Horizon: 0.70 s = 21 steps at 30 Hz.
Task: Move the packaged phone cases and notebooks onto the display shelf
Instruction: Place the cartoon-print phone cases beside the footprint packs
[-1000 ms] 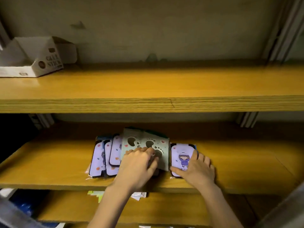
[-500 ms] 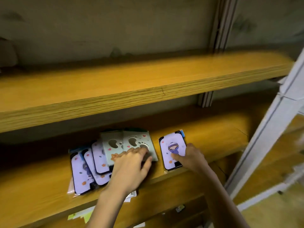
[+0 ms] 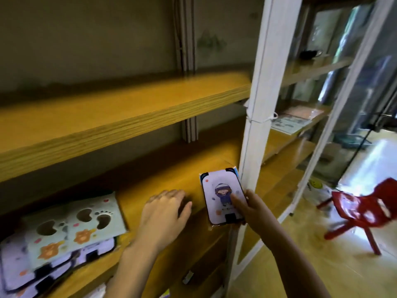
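Gripping a packaged phone case [image 3: 222,196], the right hand [image 3: 252,208] is seen with its thumb pressed on the front, at the right end of the wooden shelf [image 3: 163,186]. The left hand [image 3: 164,214] is laid flat on the shelf, fingers loose and empty. The notebooks [image 3: 75,222] are stacked over other cases at the left.

Wood shelf [image 3: 171,181]: notebooks [image 3: 73,224] atop phone cases [image 3: 43,269], left end.
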Available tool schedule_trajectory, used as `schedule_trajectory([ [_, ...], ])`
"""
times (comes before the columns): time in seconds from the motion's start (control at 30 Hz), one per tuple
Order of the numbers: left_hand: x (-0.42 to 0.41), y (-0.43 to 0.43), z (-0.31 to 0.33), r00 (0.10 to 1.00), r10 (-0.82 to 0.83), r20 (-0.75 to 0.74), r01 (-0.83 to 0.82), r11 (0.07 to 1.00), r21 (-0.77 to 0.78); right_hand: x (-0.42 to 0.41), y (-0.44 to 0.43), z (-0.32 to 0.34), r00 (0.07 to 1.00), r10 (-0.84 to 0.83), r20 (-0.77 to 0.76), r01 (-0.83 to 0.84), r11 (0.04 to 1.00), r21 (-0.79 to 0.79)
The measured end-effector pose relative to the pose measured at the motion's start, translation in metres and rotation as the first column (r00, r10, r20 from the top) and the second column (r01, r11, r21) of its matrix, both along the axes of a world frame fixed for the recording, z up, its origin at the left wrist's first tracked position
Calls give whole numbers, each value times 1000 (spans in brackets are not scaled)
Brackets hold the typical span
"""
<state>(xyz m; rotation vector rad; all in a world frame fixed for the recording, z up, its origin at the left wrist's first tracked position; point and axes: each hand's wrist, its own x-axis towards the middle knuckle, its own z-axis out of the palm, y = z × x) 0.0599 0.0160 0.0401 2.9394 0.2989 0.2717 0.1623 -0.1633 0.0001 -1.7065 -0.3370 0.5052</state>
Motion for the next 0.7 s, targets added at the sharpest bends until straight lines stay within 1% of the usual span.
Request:
schedule_trajectory([
  [0.17,52,-76,2,997,-82,-12,82,997,-13,29,-80,8,997,-76,23,76,997,-34],
  [0.3,93,-135,7,991,-129,35,129,992,2,60,-147,17,987,-147,57,150,987,-56],
  [0.47,146,-205,-4,986,-149,69,153,986,-65,101,-225,15,974,-208,92,213,976,-53],
  [0.6,173,-244,-14,978,-201,56,206,973,-102,130,-264,12,964,-255,69,257,966,-25],
  [0.7,195,-257,-10,978,-199,59,203,976,-74,149,-280,13,967,-250,43,250,968,-11],
])
